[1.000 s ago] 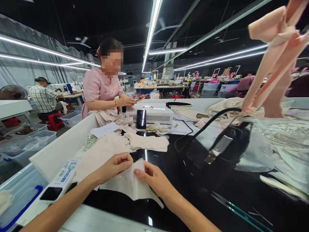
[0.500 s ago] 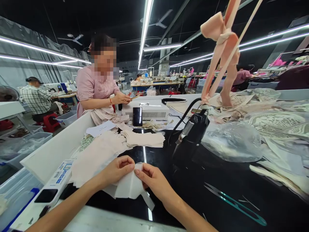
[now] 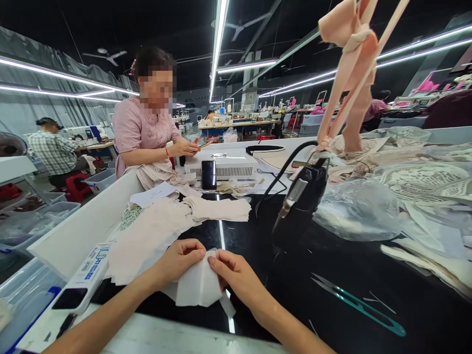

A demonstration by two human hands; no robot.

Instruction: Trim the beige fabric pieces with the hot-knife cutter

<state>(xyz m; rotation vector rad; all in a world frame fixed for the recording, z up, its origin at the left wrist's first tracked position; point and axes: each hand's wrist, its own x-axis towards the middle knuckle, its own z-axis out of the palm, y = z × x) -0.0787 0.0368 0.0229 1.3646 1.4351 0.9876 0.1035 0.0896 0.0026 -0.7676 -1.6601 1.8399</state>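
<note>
A pale, off-white piece of fabric (image 3: pixel 199 285) hangs between my two hands, low over the black tabletop. My left hand (image 3: pixel 184 258) pinches its upper left edge with thumb and finger. At the upper right edge, my right hand (image 3: pixel 232 270) is closed on the same piece, and its lower fingers are partly hidden. A narrow strip dangles beneath the right fingers. Left of and behind my left hand lies a pile of beige fabric pieces (image 3: pixel 147 236), with a smaller stack of cut pieces (image 3: pixel 221 209) beyond.
Thread snips with teal handles (image 3: pixel 368 309) lie at the right. A black hand-held tool (image 3: pixel 304 191) hangs on peach straps (image 3: pixel 356 64). A clear plastic bag (image 3: pixel 357 211) and lace pieces fill the right side. A phone (image 3: pixel 209 174) leans against a white box (image 3: pixel 236 169). A co-worker (image 3: pixel 147 128) stands opposite.
The pinched fabric has opened slightly wider and rounder, with my right fingers shifted a little to the right. The hanging tool and straps appear farther right as the view shifts.
</note>
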